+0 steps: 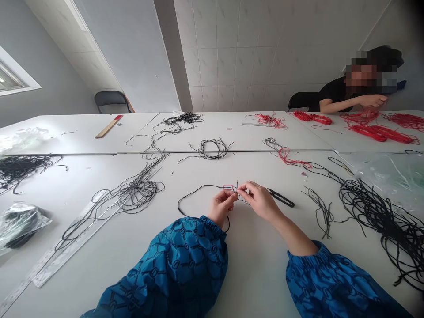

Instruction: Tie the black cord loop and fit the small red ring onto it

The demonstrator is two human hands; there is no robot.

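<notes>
My left hand and my right hand meet over the white table, both in blue patterned sleeves. Their fingertips pinch a thin black cord that loops out to the left and back under my left wrist. A small pink loop lies by the pinched spot, touching or just above the fingertips. Black scissors lie just right of my right hand.
A coil of black cord and a metal ruler lie to the left, a large black cord tangle to the right. Red cords are heaped at the far right, where another person sits. A plastic bag rests at the left edge.
</notes>
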